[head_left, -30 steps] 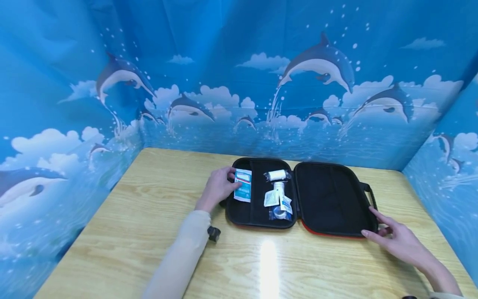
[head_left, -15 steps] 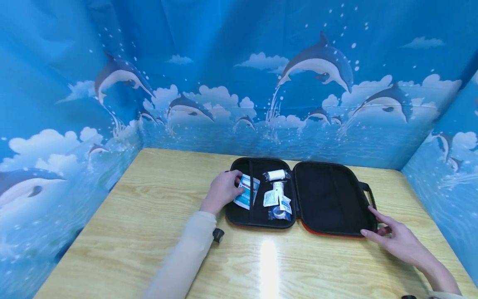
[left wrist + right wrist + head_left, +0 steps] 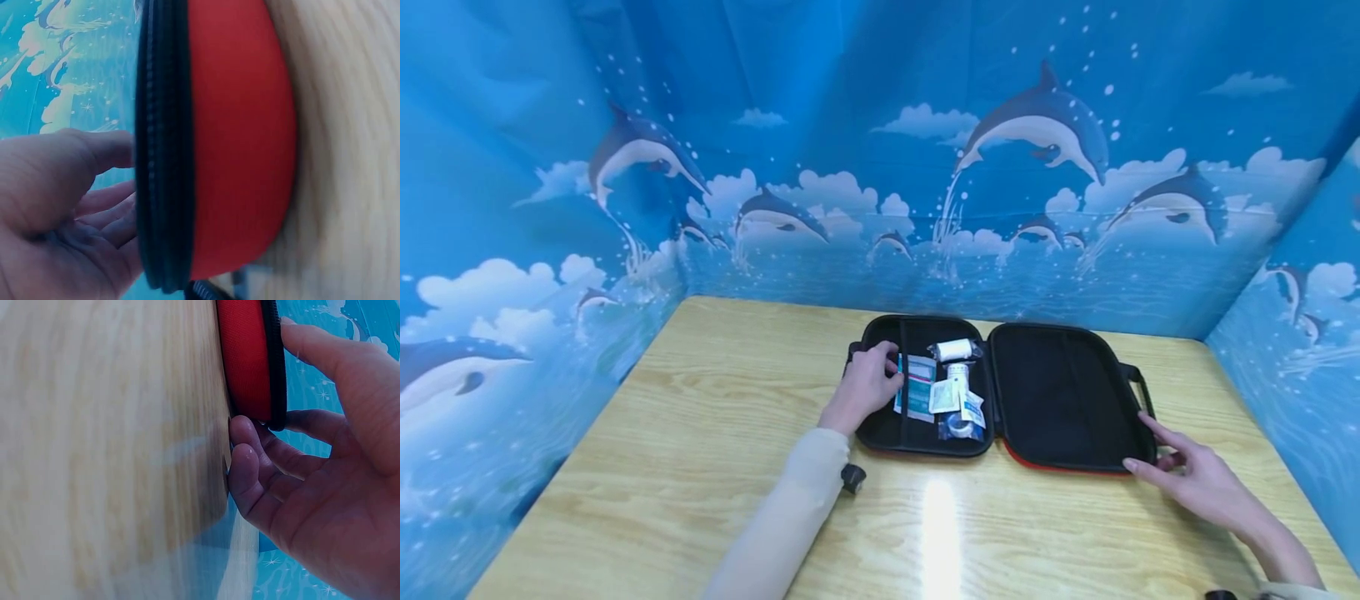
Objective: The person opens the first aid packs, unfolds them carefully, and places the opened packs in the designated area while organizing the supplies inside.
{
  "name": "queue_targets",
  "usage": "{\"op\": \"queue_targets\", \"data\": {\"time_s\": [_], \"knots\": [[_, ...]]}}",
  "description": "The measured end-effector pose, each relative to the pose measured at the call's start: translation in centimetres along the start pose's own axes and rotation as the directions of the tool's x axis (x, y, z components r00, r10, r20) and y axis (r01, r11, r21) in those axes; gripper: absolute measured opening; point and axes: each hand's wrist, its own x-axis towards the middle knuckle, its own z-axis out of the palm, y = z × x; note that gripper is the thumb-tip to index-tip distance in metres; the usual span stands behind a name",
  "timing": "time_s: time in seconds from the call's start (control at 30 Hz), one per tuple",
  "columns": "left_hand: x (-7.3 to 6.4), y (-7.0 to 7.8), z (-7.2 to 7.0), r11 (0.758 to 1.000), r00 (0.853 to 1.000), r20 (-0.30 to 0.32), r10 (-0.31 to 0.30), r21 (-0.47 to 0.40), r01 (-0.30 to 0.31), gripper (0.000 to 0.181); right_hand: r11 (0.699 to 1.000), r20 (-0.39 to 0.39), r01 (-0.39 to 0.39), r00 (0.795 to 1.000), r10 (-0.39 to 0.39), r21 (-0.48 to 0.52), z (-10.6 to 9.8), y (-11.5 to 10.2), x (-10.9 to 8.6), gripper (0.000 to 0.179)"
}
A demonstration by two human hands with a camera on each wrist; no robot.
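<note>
Inside the case (image 3: 1052, 400), the packet (image 3: 917, 392) seems light, flexible, best pinched edgewise. Whether the left hand (image 3: 863, 383) holds it is unclear; the right hand (image 3: 1206, 492) grips the case.

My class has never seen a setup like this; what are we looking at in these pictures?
No machine here: a person works bare-handed. The wide picture comes from a camera worn on the head, the two close-ups from one on each wrist. On the wooden table lies an open case containing a teal packet, a wrapped white roll and smaller packets. The left hand reaches in beside the teal packet; whether it grips it is unclear. The right hand loosely holds a corner of the case.
</note>
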Motion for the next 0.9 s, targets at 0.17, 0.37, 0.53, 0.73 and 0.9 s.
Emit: {"op": "queue_targets", "data": {"time_s": [0.17, 0.37, 0.53, 0.73, 0.9], "knots": [[-0.1, -0.1, 0.4, 0.994, 0.999, 0.044, -0.025, -0.109, 0.03, 0.059, 1.0, 0.004, 0.001, 1.0, -0.001, 0.004, 0.0, -0.1, 0.0, 0.086], [-0.3, 0.1, 0.8, 0.973, 0.991, 0.115, -0.067, -0.21, 0.09, 0.078, 1.0, 0.0, 0.007, 1.0, -0.007, 0.01, 0.0, -0.1, 0.0, 0.085], [-0.4, 0.2, 1.1, 0.968, 0.982, 0.176, -0.064, -0.228, 0.104, 0.082, 1.0, -0.011, 0.009, 1.0, -0.009, 0.009, 0.0, -0.2, 0.0, 0.085], [-0.6, 0.5, 1.0, 0.999, 0.993, 0.12, -0.02, -0.026, 0.024, 0.067, 1.0, -0.011, 0.014, 1.0, -0.014, 0.008, 0.1, -0.1, 0.0, 0.085], [-1.0, 1.1, 1.0, 0.987, 0.992, 0.102, 0.073, 0.134, -0.087, 0.059, 1.0, -0.008, 0.008, 1.0, -0.008, -0.004, 0.0, -0.1, 0.0, 0.086]]}}
